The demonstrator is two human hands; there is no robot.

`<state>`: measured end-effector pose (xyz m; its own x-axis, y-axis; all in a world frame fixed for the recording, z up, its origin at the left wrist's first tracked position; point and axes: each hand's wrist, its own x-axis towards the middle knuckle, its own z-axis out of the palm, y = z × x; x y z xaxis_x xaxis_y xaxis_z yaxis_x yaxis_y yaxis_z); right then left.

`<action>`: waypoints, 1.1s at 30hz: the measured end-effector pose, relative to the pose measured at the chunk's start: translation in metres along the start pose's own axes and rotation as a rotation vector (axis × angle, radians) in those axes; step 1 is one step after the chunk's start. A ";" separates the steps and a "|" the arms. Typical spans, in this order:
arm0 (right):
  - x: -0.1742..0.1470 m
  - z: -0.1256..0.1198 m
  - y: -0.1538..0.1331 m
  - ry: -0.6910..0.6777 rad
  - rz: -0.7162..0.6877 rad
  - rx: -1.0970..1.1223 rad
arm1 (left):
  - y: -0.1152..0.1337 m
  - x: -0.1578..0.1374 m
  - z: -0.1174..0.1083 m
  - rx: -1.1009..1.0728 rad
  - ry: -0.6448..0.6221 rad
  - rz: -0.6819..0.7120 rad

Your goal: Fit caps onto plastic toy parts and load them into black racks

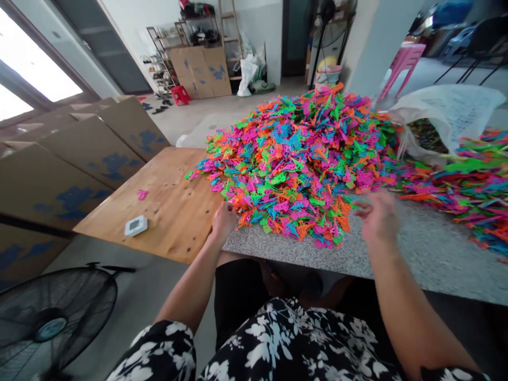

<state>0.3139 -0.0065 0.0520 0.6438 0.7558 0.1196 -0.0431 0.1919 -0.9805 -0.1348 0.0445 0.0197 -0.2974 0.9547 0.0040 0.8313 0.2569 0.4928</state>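
A large heap of small flat plastic pieces in pink, orange, green and blue covers much of the granite-like tabletop before me. At the heap's near left edge is my left hand, its fingers curled together against the pieces. Whatever those fingers hold is too small to make out. My right hand hovers over the grey surface just right of the heap. Motion smears its fingers, so their grip does not show. A single pink piece lies apart on the wooden board at left.
A white device with a small display rests on the board. Cardboard boxes line the left side, above a black fan. To the right lie a second heap of longer colourful pieces and a white plastic sack.
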 end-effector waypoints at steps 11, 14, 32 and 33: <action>-0.145 0.231 0.047 -1.274 -0.580 -0.958 | -0.013 0.023 -0.003 0.242 0.089 0.230; -0.152 0.273 0.050 -1.330 -0.641 -1.131 | -0.023 0.040 -0.011 0.280 -0.004 0.303; -0.139 0.268 0.051 -1.209 -0.682 -0.919 | -0.012 0.100 -0.004 -0.027 -0.026 0.056; -0.139 0.262 0.052 -1.128 -0.606 -0.860 | -0.009 0.100 -0.006 -0.062 -0.020 0.074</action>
<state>0.0221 0.0622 0.0253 -0.5086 0.8413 0.1833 0.6968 0.5272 -0.4863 -0.1751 0.1369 0.0209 -0.2260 0.9738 0.0258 0.8198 0.1758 0.5450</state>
